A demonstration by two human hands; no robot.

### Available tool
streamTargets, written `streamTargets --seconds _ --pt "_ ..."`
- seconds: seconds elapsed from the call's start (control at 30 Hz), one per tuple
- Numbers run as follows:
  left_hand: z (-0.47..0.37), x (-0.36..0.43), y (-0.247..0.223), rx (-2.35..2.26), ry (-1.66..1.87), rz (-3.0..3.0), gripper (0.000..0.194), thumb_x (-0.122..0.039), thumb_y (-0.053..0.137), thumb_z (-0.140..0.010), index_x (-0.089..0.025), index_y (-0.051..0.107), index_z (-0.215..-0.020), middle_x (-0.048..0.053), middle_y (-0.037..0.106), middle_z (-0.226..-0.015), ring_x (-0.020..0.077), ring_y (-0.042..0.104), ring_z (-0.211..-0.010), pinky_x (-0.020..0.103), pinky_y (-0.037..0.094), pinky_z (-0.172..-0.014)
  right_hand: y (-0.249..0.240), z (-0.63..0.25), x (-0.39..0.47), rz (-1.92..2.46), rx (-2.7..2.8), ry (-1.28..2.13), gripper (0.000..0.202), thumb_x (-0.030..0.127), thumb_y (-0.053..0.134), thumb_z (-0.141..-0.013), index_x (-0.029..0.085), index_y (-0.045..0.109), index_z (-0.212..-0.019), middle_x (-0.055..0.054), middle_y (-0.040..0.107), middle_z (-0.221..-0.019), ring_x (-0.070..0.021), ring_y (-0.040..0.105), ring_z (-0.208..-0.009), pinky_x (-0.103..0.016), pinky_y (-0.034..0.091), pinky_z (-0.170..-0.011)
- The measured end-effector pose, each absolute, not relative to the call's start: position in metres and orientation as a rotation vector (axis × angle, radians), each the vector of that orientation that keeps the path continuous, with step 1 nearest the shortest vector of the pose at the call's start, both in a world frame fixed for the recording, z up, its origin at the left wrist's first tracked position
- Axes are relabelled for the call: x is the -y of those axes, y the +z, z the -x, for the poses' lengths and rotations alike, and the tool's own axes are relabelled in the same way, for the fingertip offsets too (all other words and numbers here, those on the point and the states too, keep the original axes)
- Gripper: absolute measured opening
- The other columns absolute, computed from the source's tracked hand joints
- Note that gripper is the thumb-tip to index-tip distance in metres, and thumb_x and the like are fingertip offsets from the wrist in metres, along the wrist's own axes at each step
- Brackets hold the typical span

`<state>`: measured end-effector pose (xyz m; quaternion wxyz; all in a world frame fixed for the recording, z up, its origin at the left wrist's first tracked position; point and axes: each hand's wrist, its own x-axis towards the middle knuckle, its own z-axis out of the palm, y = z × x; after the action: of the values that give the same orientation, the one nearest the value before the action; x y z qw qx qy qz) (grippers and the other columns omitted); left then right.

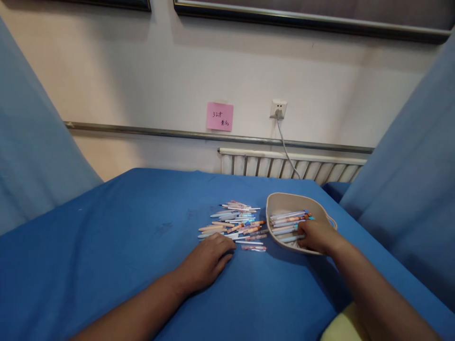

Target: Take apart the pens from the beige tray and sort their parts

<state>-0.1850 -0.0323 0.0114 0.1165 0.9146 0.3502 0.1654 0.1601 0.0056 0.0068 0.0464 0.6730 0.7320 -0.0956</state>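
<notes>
A loose pile of pens and thin white sticks (236, 222) lies on the blue cloth. At its near left edge rests my left hand (209, 258), palm down with fingers loosely spread, touching the cloth beside the pens. To the right of the pile stands a beige basket (320, 210) with several pens (287, 220) inside. My right hand (314, 235) reaches over the basket's right side, its fingers bent down at a pale blue pen; whether they grip it is hidden.
Blue cloth (124, 246) covers the table. Blue curtains (408, 166) hang at both sides. Behind are a radiator (263, 163), a metal rail (159, 131), a pink note (220, 117) and a socket (278, 108) with a plugged-in cable.
</notes>
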Motion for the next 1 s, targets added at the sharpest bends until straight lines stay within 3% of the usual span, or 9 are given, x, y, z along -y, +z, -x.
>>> streamTargets --seconds 0.17,0.3,0.4,0.5,0.6,0.67,0.8,1.0 --pt "0.187 0.030 0.010 -1.029 0.495 -2.668 0.018 -0.021 0.041 -0.092 -0.022 0.056 -0.102 0.005 0.061 -0.099 0.0204 0.053 -0.094 0.035 0.042 -0.086 0.021 -0.155 -0.002 -2.058 -2.321 -0.090 0.012 0.026 0.059 -0.076 0.018 0.066 -0.080 -0.010 0.066 -0.096 -0.0213 0.061 -0.085 -0.026 0.036 -0.066" --pt "0.188 0.028 0.011 -1.027 0.532 -2.672 0.019 -0.019 0.043 -0.090 -0.022 0.057 -0.103 0.006 0.062 -0.099 0.0204 0.054 -0.094 0.036 0.044 -0.086 0.038 -0.151 0.009 -2.237 -2.375 -0.038 0.021 0.029 0.044 -0.089 0.020 0.063 -0.090 -0.008 0.067 -0.088 -0.0196 0.061 -0.082 -0.026 0.035 -0.065" --pt "0.187 0.030 0.015 -1.050 0.685 -2.693 0.028 -0.019 0.044 -0.090 -0.022 0.052 -0.117 0.008 0.059 -0.114 0.0219 0.052 -0.106 0.040 0.042 -0.094 0.046 -0.126 0.026 -2.406 -2.488 -0.014 0.025 0.031 0.037 -0.092 0.020 0.060 -0.092 -0.008 0.067 -0.085 -0.0201 0.060 -0.078 -0.026 0.034 -0.064" --pt "0.185 0.038 0.020 -1.083 0.927 -2.750 0.041 -0.021 0.047 -0.090 -0.023 0.040 -0.131 0.010 0.050 -0.129 0.0238 0.045 -0.119 0.043 0.038 -0.100 0.043 -0.088 0.044 -2.182 -2.838 -0.498 0.024 0.032 0.037 -0.093 0.021 0.058 -0.087 -0.004 0.065 -0.079 -0.0171 0.058 -0.072 -0.024 0.036 -0.062" --pt "0.182 0.045 0.024 -1.003 0.989 -2.856 0.043 -0.024 0.052 -0.089 -0.022 0.040 -0.131 0.011 0.048 -0.131 0.0247 0.043 -0.122 0.043 0.036 -0.102 0.033 -0.059 0.057 -1.848 -3.011 -1.013 0.026 0.034 0.037 -0.093 0.020 0.056 -0.081 -0.001 0.063 -0.077 -0.0141 0.055 -0.070 -0.022 0.037 -0.061" --pt "0.180 0.047 0.024 -0.942 0.912 -2.901 0.035 -0.023 0.052 -0.090 -0.021 0.046 -0.124 0.010 0.053 -0.124 0.0236 0.046 -0.116 0.041 0.037 -0.099 0.028 -0.051 0.060 -1.724 -3.027 -1.091 0.026 0.035 0.040 -0.093 0.020 0.056 -0.078 0.001 0.062 -0.074 -0.0131 0.053 -0.068 -0.021 0.037 -0.061" --pt "0.179 0.044 0.021 -0.918 0.713 -2.886 0.016 -0.022 0.043 -0.093 -0.019 0.055 -0.104 0.006 0.063 -0.094 0.0196 0.054 -0.089 0.034 0.042 -0.082 0.026 -0.054 0.060 -1.646 -3.031 -0.937 0.021 0.033 0.044 -0.091 0.020 0.057 -0.080 0.002 0.060 -0.070 -0.0122 0.052 -0.064 -0.022 0.034 -0.059" --pt "0.180 0.044 0.016 -1.059 0.554 -2.718 0.025 -0.034 0.038 -0.095 -0.019 0.058 -0.096 0.005 0.063 -0.088 0.0184 0.055 -0.079 0.029 0.041 -0.071 0.016 -0.055 0.054 -1.521 -3.113 -0.699 0.020 0.029 0.043 -0.091 0.019 0.055 -0.079 0.000 0.061 -0.072 -0.0126 0.053 -0.065 -0.022 0.034 -0.061"
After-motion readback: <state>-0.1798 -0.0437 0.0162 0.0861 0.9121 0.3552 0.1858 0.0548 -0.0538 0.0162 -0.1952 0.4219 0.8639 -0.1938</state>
